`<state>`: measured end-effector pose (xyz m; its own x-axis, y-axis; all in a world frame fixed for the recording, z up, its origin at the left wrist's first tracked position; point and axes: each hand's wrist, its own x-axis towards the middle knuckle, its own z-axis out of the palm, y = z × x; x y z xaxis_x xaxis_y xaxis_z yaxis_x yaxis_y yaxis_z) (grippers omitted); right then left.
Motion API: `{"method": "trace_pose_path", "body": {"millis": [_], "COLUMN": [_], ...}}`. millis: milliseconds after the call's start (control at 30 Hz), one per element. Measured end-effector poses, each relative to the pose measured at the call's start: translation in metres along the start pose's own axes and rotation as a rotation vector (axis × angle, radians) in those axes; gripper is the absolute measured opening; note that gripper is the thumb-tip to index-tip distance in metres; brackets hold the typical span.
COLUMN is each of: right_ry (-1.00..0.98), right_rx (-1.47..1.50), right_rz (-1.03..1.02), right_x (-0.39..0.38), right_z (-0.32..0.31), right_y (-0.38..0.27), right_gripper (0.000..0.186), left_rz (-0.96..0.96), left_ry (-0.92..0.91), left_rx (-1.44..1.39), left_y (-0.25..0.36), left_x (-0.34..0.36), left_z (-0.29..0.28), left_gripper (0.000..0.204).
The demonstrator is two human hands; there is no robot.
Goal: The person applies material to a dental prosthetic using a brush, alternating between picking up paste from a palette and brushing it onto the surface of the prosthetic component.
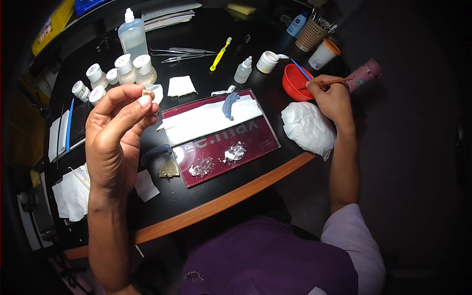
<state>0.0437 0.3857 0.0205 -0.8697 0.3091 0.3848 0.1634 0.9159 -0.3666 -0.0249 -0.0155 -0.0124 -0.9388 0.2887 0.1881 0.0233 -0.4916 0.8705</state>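
Raised at the left, my left hand [115, 132] pinches a small tooth-coloured piece [147, 92], like a dental crown, between thumb and forefinger. My right hand [332, 98] grips a thin brush [340, 80] with a reddish-brown handle; its tip end is hidden at the red bowl [290, 87]. A blue stick [301, 69] leans in that bowl. Between my hands lies a dark red slab [221, 168] with a folded white paper strip [196, 125] across it. On the strip rests a blue-grey lumpy piece [229, 106]. Two white powdery heaps [234, 152] sit on the slab's near part.
A crumpled white tissue bundle [307, 129] lies below my right hand. Small white-lidded jars [125, 69] and a large clear bottle [132, 39] stand at back left. Tweezers [189, 55], a yellow brush [221, 54], a dropper bottle [243, 70] and an opened jar [267, 63] line the back.
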Motion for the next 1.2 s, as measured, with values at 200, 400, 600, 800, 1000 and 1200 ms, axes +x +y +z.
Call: {"method": "trace_pose_path", "body": {"millis": [200,400,600,800,1000,1200], "right_ry": [0.039,0.263,0.296,0.141,0.060,0.051], "right_rx": [0.183,0.619,0.566,0.656,0.651,0.647], "right_rz": [-0.053,-0.026,0.004,-0.467,-0.640,-0.625], "right_x": [-0.012,-0.070,-0.110,-0.149,-0.157,-0.157], "right_z": [-0.002,-0.010,0.005,0.058,0.076,0.070], "right_y": [0.014,0.026,0.001,-0.091,-0.130,-0.128], "right_gripper": [0.013,0.009,0.011,0.016,0.024,0.023], "left_rz": [-0.002,0.013,0.008,0.055,0.032,0.022], "left_ry": [0.020,0.018,0.000,-0.038,-0.008,-0.062], "left_rx": [0.037,0.041,0.087,0.113,0.111,0.134], "left_y": [0.002,-0.002,-0.001,-0.008,-0.010,-0.006], "left_x": [-0.003,-0.002,-0.003,0.003,0.000,-0.003], "left_z": [-0.003,-0.001,-0.006,-0.005,-0.007,-0.006], "left_gripper": [0.022,0.023,0.026,0.017,0.019,0.026]}}
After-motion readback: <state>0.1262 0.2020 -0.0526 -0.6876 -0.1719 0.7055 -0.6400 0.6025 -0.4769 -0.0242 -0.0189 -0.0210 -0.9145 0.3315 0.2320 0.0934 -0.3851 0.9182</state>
